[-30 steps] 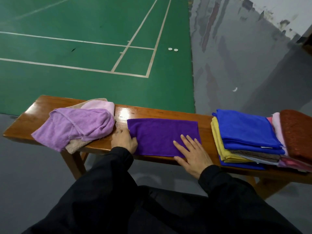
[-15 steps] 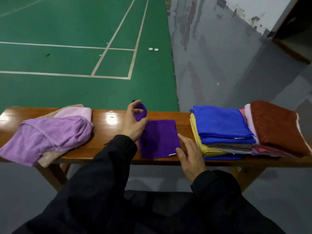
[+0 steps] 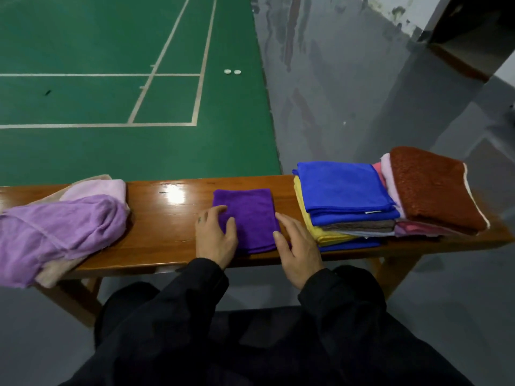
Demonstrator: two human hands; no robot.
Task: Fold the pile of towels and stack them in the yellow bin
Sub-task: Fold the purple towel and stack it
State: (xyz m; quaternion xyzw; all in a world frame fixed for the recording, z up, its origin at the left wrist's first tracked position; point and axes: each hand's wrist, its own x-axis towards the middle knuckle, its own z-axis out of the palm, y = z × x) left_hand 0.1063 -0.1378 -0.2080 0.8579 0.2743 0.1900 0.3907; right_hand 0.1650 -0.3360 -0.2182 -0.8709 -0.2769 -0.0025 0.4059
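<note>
While purple towel (image 3: 246,218) sits folded mid-frame on bench (image 3: 167,232), left hand (image 3: 216,235) flat on it, released; right hand (image 3: 298,246) open at its edge. Smooth crease, square corners before stacking imo.

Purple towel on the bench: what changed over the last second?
The left hand lifted the purple towel's left end, folded it rightward over the other half, then released it; both hands now rest flat on it, right hand at its right edge. The lilac pile and folded stack stayed put.

lilac towel pile (image 3: 55,232) cut off leftward
</note>
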